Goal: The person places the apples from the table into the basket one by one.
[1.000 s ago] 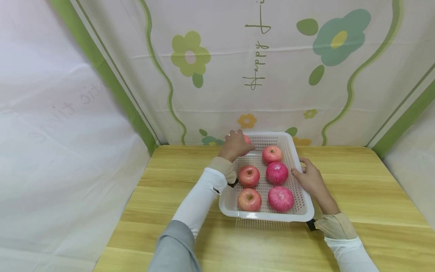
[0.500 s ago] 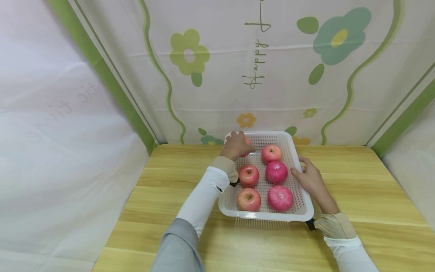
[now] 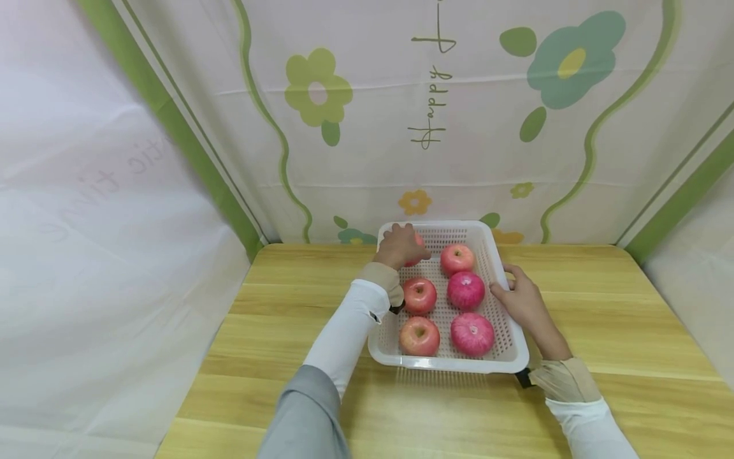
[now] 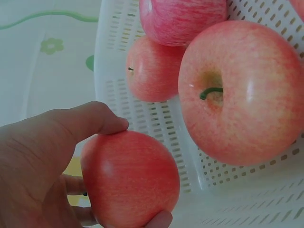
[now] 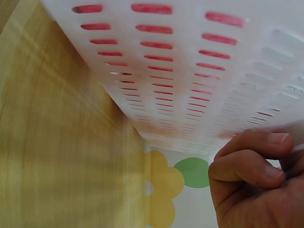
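We see a light wooden table (image 3: pixel 602 331) with pale grain running across it, set against printed fabric walls. Directly on it stands one white perforated plastic basket (image 3: pixel 504 357), placed toward the far middle of the tabletop, its back edge close to the rear wall. In the right wrist view the basket's slotted side seems to meet the wood, though blur makes that uncertain.

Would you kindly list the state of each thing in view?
Left hand: grips a red apple in the basket's far left corner.
Right hand: holds the white perforated plastic basket by its right rim.
Five other red apples: resting in the basket.
Basket: on the wooden table.
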The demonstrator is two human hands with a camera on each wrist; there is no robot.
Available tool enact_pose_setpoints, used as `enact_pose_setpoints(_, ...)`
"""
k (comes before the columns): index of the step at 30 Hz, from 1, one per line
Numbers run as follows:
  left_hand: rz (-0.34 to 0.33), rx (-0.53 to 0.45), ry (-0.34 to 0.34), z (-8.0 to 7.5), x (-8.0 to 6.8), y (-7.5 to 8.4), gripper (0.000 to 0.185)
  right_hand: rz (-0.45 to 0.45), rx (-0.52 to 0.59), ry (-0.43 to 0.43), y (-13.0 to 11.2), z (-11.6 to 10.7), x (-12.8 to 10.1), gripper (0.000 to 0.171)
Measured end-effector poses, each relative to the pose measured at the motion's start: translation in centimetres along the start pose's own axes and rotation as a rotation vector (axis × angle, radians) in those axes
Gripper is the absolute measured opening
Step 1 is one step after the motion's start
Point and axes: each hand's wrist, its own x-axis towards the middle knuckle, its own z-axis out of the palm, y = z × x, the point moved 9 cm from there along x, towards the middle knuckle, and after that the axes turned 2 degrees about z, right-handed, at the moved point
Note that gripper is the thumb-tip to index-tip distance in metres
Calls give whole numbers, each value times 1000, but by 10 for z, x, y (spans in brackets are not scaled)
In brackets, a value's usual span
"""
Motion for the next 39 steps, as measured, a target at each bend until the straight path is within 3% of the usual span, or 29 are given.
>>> enact_pose_setpoints(14, 9, 12, -25, 16, 10, -1, 43, 11, -5, 2, 0, -2, -1, 69)
enact_pose_setpoints(23, 1, 24, -38, 21, 9, -2, 46, -2, -4, -1, -1, -1, -1, 69)
enact_pose_setpoints(39, 7, 57, -54, 26, 16, -3, 30, 10, -1, 5, 3, -1, 2, 68)
